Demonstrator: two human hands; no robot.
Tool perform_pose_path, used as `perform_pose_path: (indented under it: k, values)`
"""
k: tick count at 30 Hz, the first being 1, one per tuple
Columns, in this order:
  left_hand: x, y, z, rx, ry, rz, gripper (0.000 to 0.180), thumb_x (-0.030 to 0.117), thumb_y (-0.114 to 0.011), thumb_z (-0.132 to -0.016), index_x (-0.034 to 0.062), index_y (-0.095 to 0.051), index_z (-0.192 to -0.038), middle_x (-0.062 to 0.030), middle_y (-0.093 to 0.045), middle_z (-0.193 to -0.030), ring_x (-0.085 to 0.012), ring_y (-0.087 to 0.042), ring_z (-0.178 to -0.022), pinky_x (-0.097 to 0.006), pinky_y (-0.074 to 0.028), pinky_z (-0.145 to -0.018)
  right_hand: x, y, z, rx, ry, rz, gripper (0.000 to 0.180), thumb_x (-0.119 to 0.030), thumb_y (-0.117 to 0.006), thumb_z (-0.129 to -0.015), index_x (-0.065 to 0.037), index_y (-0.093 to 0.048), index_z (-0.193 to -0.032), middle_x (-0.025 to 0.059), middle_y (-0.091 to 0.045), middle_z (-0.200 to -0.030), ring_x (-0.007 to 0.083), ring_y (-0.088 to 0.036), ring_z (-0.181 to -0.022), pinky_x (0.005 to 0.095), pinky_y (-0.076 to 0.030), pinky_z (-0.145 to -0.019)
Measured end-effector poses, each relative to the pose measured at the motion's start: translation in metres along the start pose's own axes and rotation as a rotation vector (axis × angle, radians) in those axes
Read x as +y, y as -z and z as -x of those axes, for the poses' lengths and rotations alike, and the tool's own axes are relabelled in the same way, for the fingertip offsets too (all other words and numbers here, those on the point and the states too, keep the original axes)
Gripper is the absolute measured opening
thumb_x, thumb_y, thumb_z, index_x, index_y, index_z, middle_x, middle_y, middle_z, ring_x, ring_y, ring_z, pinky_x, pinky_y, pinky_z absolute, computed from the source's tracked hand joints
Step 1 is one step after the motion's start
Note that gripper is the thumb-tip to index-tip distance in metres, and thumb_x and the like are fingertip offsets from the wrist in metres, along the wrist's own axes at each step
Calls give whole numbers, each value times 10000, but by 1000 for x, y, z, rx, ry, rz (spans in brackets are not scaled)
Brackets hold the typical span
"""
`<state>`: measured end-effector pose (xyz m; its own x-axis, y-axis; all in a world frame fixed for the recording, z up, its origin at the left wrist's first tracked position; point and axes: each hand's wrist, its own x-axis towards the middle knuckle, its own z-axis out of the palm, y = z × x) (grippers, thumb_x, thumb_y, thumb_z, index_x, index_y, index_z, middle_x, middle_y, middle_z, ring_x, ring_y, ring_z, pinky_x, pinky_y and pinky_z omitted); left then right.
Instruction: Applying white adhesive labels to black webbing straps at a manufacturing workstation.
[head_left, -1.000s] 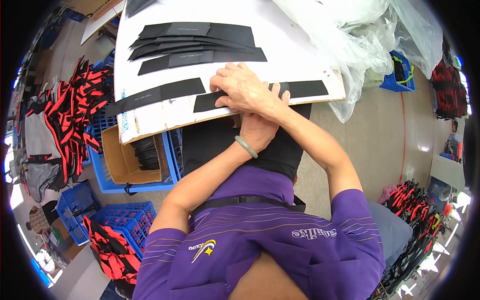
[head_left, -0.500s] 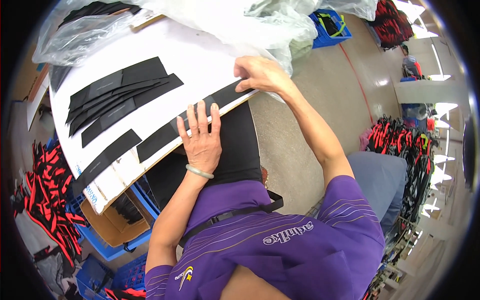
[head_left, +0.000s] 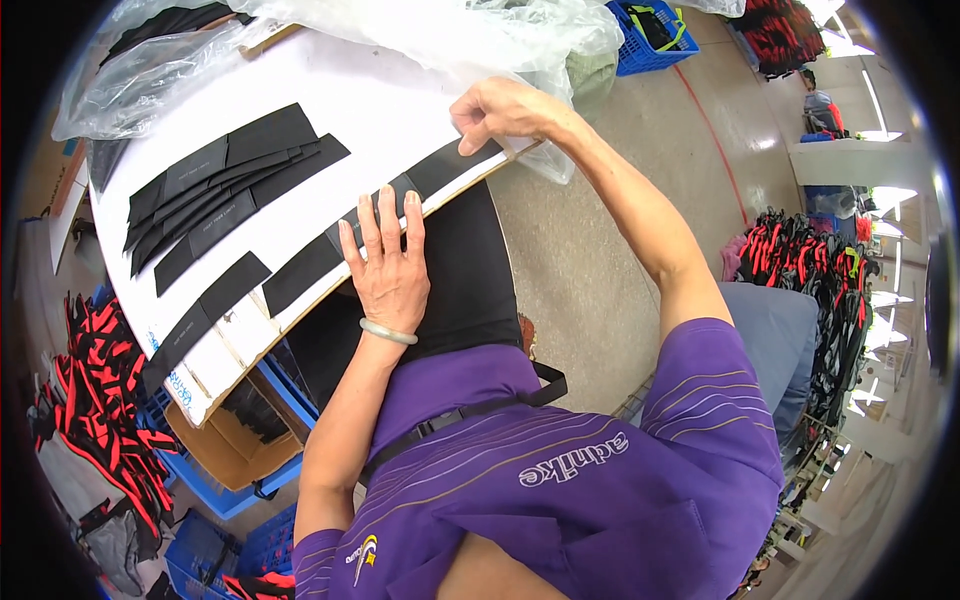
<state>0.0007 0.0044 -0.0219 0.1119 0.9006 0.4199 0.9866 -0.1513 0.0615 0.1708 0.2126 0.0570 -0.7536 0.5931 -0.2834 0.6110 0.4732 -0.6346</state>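
A long black fabric strip (head_left: 303, 273) lies along the near edge of the white table (head_left: 370, 110). My left hand (head_left: 388, 270), with a pale bangle on its wrist, lies flat across the strip, fingers stretched out. At the strip's right end, my right hand (head_left: 505, 108) has its fingers curled and its thumb down at the fabric. Whether anything is inside that curl is hidden. Left of the hands, several black strips (head_left: 225, 170) overlap in a fanned pile. Another single strip (head_left: 205, 318) lies at the table's left corner.
Clear plastic sheeting (head_left: 470, 40) covers the table's far side. Below the left corner sit a cardboard box (head_left: 225, 450) and blue crates (head_left: 195, 545). Red-and-black pieces (head_left: 100, 400) are heaped at left; more hang (head_left: 800, 270) at right. A blue basket (head_left: 655, 50) stands beyond the table.
My right hand's fingers have curled in more at the strip's right end. My left hand stays flat on the strip. The whole view has shifted slightly.
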Motion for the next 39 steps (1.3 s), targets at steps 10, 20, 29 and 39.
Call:
perform_pose_path:
  k: [10, 20, 29, 39]
  values:
    - [-4, 17, -11, 46, 73, 172, 477, 58, -550, -778, 113, -573, -1251, -166, -493, -1324, -319, -456, -1247, -482, -298, -1052, 5, -1, -1, 66, -32, 39, 300, -211, -779, -693, -84, -522, -604, -32, -464, -558, 80, -401, -562, 289, -332, -510]
    - [-63, 122, -6, 127, -2, 378, 302, 21, -598, -710, 116, -672, -986, -106, -564, -978, -297, -544, -929, -429, -422, -859, -12, 1, 24, 282, -127, -508, 219, -211, -742, -776, -19, -658, -837, -10, -591, -716, 65, -501, -652, 220, -385, -588]
    - [-236, 122, 103, -3, 338, 381, 344, 20, -679, -744, 106, -697, -1077, -94, -586, -1202, -316, -488, -1220, -464, -289, -1080, -152, -97, -102, 550, 714, -7, 176, -141, -747, -761, -47, -675, -892, 47, -628, -919, 207, -586, -839, 297, -472, -703]
    - [-241, 117, 82, 30, 281, 360, 258, 81, -716, -756, 117, -728, -1011, -93, -612, -1121, -280, -526, -1126, -408, -337, -992, -161, -118, -146, 672, 753, 137, 114, -166, -683, -813, -59, -647, -791, 57, -566, -798, 202, -551, -780, 323, -440, -671]
